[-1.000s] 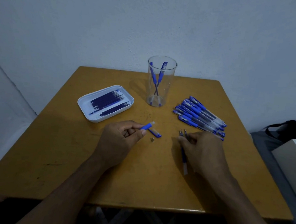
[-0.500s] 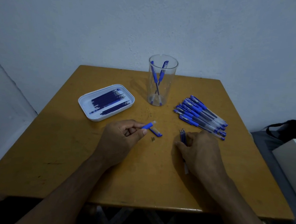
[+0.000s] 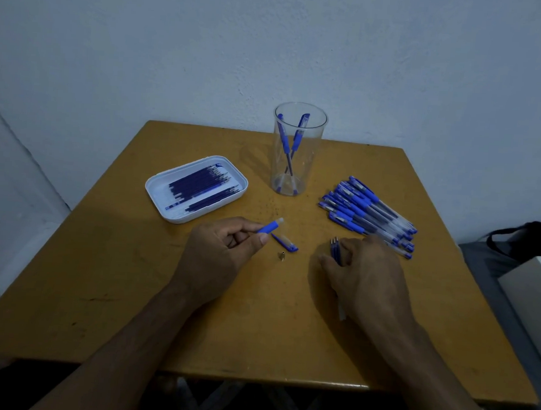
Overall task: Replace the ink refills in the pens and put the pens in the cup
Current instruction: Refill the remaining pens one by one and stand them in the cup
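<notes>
On the yellow-brown table (image 3: 105, 290), furthest left, sits a white tray (image 3: 155, 194) holding dark blue ink refills (image 3: 202, 186) laid side by side. Nearer the person, the left hand (image 3: 218, 262) curls its fingers and thumb around a pen barrel (image 3: 269, 227), whose blue grip and clear tip jut out toward the right. Just beside that tip a blue pen cap (image 3: 285, 242) lies on the table, and a small metal pen tip (image 3: 281, 255) lies just below it. Behind them stands a clear plastic cup (image 3: 299, 149) with two blue pens (image 3: 290, 142) leaning inside. The right hand (image 3: 366, 274) rests on the table, fingers curled and pinching a couple of refills (image 3: 334, 250) whose metal points stick up past the knuckles. Further right, touching nothing else, a heap of blue capped pens (image 3: 368, 212) lies on the table
</notes>
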The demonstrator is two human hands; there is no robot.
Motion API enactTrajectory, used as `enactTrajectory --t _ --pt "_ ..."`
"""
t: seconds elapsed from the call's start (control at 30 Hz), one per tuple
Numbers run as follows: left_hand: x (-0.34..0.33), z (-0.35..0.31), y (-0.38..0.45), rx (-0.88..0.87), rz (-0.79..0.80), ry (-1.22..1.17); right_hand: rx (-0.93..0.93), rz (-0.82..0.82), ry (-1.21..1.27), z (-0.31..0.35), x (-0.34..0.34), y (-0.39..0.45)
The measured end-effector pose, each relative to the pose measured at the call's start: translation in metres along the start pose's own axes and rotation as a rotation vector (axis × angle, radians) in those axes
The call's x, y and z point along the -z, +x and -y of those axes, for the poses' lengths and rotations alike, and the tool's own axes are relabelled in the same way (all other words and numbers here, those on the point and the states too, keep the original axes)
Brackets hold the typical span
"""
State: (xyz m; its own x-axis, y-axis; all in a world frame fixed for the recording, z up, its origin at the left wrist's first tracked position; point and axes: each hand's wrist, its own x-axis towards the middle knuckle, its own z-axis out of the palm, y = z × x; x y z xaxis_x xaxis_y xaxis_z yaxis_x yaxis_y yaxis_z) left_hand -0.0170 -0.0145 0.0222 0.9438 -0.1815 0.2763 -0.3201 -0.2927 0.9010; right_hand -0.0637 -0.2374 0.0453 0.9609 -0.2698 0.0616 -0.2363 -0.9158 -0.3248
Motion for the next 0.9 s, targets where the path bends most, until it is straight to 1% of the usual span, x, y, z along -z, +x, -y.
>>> enactTrajectory --t 0.07,0.13,0.23,0.33,0.4,0.47,0.57,0.7,0.8,0.9 --pt "0.004 -0.003 0.001 0.013 -0.03 -0.038 0.053 -0.026 0.003 0.009 0.005 -0.003" --pt "0.013 -0.006 0.004 0.007 -0.085 -0.048 0.117 -0.019 0.037 0.024 0.008 -0.003" --pt "0.036 -0.004 0.011 0.027 -0.231 -0.036 0.237 0.008 0.102 0.056 0.008 0.007" --pt "0.07 0.007 0.018 0.078 -0.387 0.046 0.376 0.032 0.107 0.095 0.001 0.026" --pt "0.093 0.017 0.022 0.12 -0.471 0.073 0.477 0.02 0.115 0.123 -0.005 0.04" --pt "0.112 0.025 0.022 0.159 -0.526 0.079 0.552 0.061 0.07 0.15 -0.013 0.056" --pt "0.131 0.033 0.017 0.202 -0.559 0.082 0.624 0.159 -0.047 0.184 -0.025 0.081" --pt "0.144 0.042 0.011 0.21 -0.556 0.067 0.661 0.326 -0.2 0.212 -0.03 0.1" --pt "0.153 0.047 0.011 0.211 -0.557 0.046 0.671 0.411 -0.232 0.22 -0.033 0.105" --pt "0.158 0.047 0.011 0.208 -0.554 0.05 0.674 0.44 -0.23 0.222 -0.038 0.108"
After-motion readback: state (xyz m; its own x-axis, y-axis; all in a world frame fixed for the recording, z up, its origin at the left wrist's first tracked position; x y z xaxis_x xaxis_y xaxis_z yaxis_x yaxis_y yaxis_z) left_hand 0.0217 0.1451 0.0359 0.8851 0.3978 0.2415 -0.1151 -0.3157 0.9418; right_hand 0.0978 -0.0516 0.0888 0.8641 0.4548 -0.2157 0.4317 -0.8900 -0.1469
